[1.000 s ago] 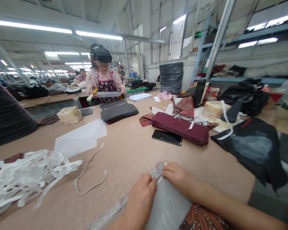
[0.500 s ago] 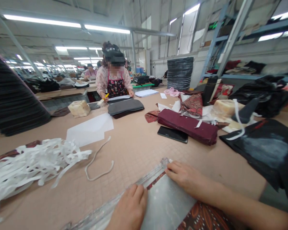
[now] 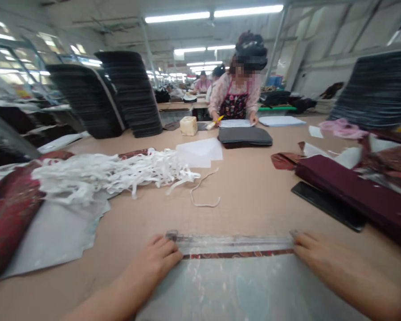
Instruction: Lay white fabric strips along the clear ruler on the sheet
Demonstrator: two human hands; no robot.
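A clear plastic strip (image 3: 234, 241) lies across the front of the table, along the edge of a grey-backed patterned fabric (image 3: 234, 285). A narrow red-brown patterned band shows just below the strip. My left hand (image 3: 162, 256) is at the strip's left end, with its fingers bent together over the fabric edge. At the right end my right hand (image 3: 309, 249) has its fingers closed on the corner of the fabric and strip. Its fingertips are partly blurred.
White ribbons (image 3: 120, 174), a loose cord (image 3: 205, 205) and a rolled red fabric (image 3: 16, 218) lie left. A black phone (image 3: 327, 207) and maroon bundle (image 3: 354, 191) lie right. Across the table a person (image 3: 237, 89) works by grey pieces (image 3: 243, 136). Dark stacks (image 3: 130, 93) stand behind.
The view has swung right-to-left, showing more of the left side. My left hand has moved to the strip's far left end, and the strip and fabric now lie level instead of slanted.
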